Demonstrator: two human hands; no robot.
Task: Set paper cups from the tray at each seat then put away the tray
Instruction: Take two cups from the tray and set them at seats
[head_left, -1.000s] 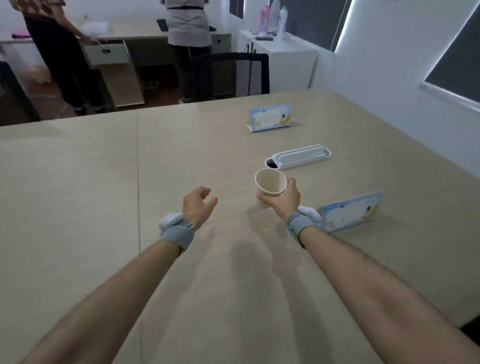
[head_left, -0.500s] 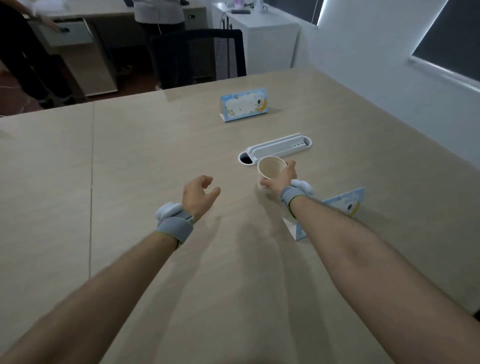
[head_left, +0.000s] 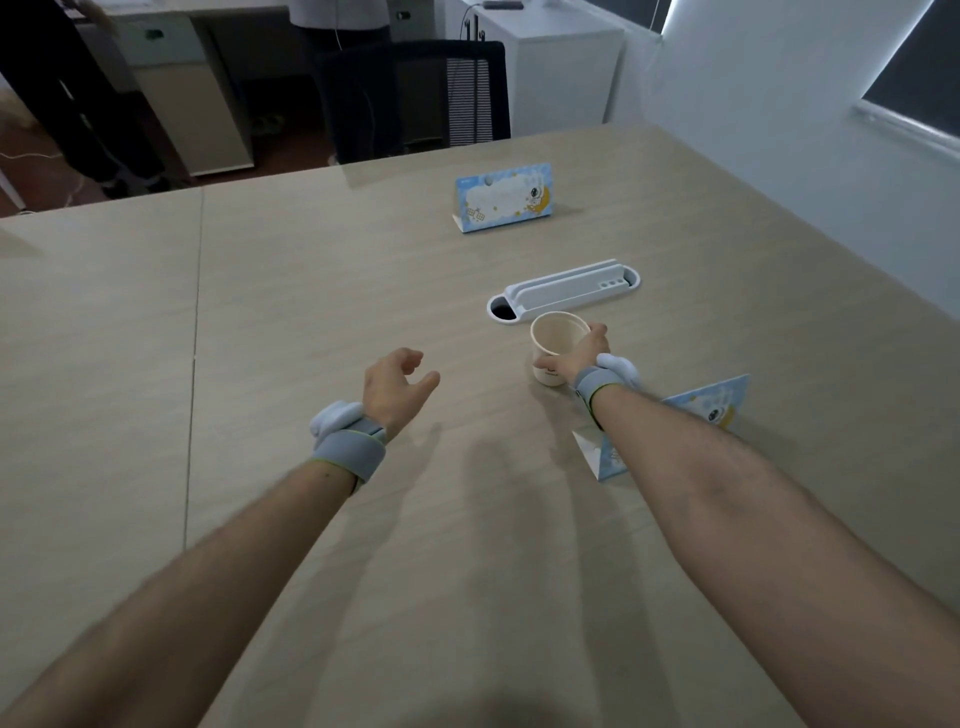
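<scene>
Head view, single frame.

- Paper cup (head_left: 558, 340): on the right-centre part of the table (head_left: 260, 312), just in front of the white cable box (head_left: 566, 291) set into the tabletop. It sits between that box and the nearer name card (head_left: 711, 405). Long axis roughly vertical, open mouth facing up, narrower base down. The inside looks bare. The base is at the table surface, but whether it bears on the wood cannot be told.
- Right hand (head_left: 582, 353): grasping the cup from its right side. The thumb is across the near wall and the fingers are wrapped over the far rim. Grey wrist band (head_left: 597, 382) with a white unit on it.
- Left hand (head_left: 395, 387): over the table, well apart from the cup, fingers loosely curled, nothing in it. It wears a matching wrist band (head_left: 348, 452).
- Nearer name card: partly hidden under the right forearm.
- Second name card (head_left: 504, 200): stands upright further off, beyond the cable box, printed face toward the camera.
- A dark mesh chair (head_left: 415, 93) stands at the far table edge.
</scene>
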